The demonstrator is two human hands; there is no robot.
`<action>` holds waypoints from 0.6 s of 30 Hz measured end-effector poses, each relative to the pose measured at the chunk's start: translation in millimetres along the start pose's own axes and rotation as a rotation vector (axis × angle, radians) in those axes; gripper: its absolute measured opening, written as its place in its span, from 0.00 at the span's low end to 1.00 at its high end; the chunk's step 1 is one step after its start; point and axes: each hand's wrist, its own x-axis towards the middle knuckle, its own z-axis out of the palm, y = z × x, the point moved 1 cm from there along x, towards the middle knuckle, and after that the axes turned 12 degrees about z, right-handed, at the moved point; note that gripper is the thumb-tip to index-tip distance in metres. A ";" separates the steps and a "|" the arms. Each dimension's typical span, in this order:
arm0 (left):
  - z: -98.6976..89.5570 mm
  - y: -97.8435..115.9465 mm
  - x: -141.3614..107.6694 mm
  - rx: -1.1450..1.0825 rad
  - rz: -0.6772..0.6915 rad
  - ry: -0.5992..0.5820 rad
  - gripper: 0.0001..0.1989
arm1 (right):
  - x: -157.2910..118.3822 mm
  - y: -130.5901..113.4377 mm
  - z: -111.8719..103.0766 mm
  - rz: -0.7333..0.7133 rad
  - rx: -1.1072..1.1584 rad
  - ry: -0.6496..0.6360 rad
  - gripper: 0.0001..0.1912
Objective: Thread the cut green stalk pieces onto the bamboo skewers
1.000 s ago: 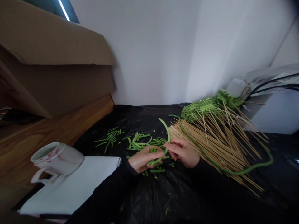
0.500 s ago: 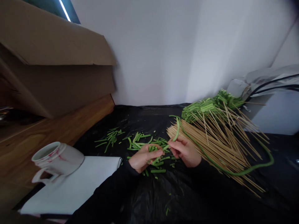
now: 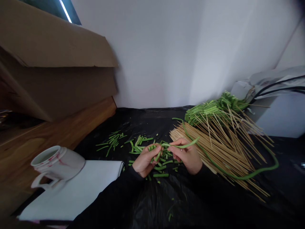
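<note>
My left hand [image 3: 145, 161] is closed around several short pieces of green long bean [image 3: 152, 147]. In my right hand [image 3: 187, 156], thumb and fingers pinch a longer length of long bean [image 3: 189, 143]; its free end points to the right and its other end meets the left fingertips. Under and behind both hands, cut bean pieces [image 3: 161, 175] lie scattered on black plastic sheeting [image 3: 152, 203]. One uncut long bean [image 3: 252, 175] curves around the right side, over a heap of bamboo skewers [image 3: 214, 143].
Beyond the skewers lies a pile of skewered beans [image 3: 205, 111] near the wall. A smaller group of bean pieces [image 3: 113, 140] is at left. A white mug [image 3: 62, 162] tilts in view by a white sheet [image 3: 78, 190]. A cardboard box [image 3: 71, 79] stands far left.
The bean length in my right hand has swung from pointing up to pointing right. My right hand has turned slightly; my left hand still holds its pieces.
</note>
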 end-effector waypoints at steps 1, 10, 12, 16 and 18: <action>0.3 -0.3 0.1 -0.006 0.005 0.013 0.14 | -1.3 -0.9 1.5 -0.013 -0.017 0.019 0.10; 0.5 -5.2 1.0 -0.037 0.036 0.068 0.14 | -9.8 1.7 9.0 -0.248 -0.232 0.136 0.04; 0.0 -6.7 1.1 -0.042 0.041 0.074 0.14 | -10.5 3.0 8.8 -0.283 -0.283 0.163 0.04; -0.1 -8.6 1.8 -0.062 0.025 0.083 0.14 | -15.8 2.6 12.7 -0.335 -0.375 0.182 0.02; 0.3 -8.1 2.4 -0.084 0.016 0.092 0.14 | -20.9 1.1 17.8 -0.394 -0.438 0.125 0.03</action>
